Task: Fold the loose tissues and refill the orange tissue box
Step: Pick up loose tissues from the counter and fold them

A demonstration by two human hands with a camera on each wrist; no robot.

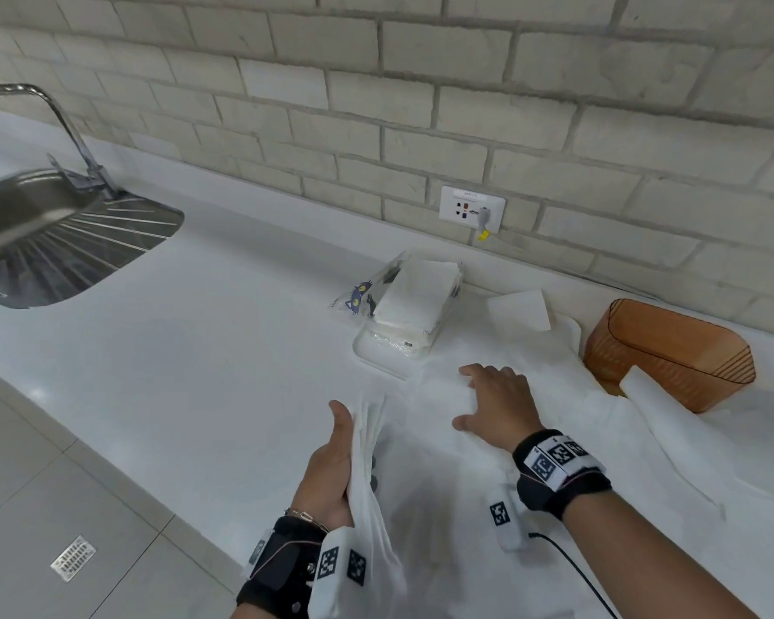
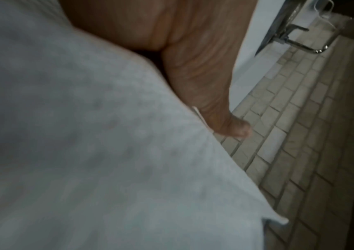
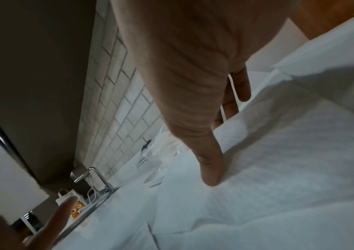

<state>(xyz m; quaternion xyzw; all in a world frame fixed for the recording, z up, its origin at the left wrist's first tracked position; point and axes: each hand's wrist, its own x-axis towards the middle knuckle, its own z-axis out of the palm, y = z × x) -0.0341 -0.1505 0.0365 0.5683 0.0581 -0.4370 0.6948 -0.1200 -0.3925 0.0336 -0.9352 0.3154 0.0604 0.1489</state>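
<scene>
My left hand (image 1: 336, 457) grips a bunch of white tissues (image 1: 372, 475) at the counter's front and lifts their edge off the surface; in the left wrist view the tissue (image 2: 86, 152) fills the frame beside my thumb (image 2: 231, 125). My right hand (image 1: 497, 404) lies flat, fingers spread, pressing on loose tissues (image 1: 443, 440) spread over the counter; the same tissues (image 3: 278, 169) lie under my fingers (image 3: 210, 172) in the right wrist view. The orange tissue box (image 1: 671, 350) lies on its side at the right, a tissue (image 1: 671, 408) trailing from it.
An opened plastic pack of folded tissues (image 1: 412, 297) sits on a white lid (image 1: 376, 359) near the wall. A single folded tissue (image 1: 519, 310) lies beside it. A steel sink (image 1: 32, 230) with a tap (image 1: 63, 127) is at far left. A wall socket (image 1: 472, 210) is behind.
</scene>
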